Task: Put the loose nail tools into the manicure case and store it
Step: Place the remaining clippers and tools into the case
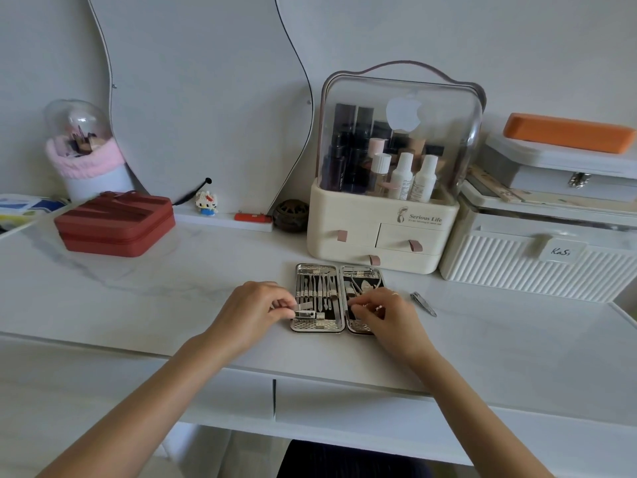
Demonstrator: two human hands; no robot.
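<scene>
Your case (339,269) lies open flat on the bench (172,305), both halves up, just in front of the cream organiser (344,215). Slim metal tools sit in a row under the straps of its left half; a nipper and other pieces fill the right half.

Your left hand (253,308) sits at the case's left edge, fingers curled, pinching a clipper (305,313) low in the left half. Your right hand (386,313) rests on the lower part of the right half, fingers bent and pinching something small there; you cannot tell from this view which tool it is.

One loose tool, a file (423,304), lies on the bench just right of the case, near your right hand but not touching it.

Left of the case and well apart, a red pouch (115,222) sits zipped. Behind it, further left, stands a brush holder (86,157) with a clear dome. Right of the case, beside the organiser, is a ribbed white box (537,270) with a smaller box (551,167) and an orange pad (568,132) stacked above. A curved mirror (206,98) leans on the wall behind the case, to the left
</scene>
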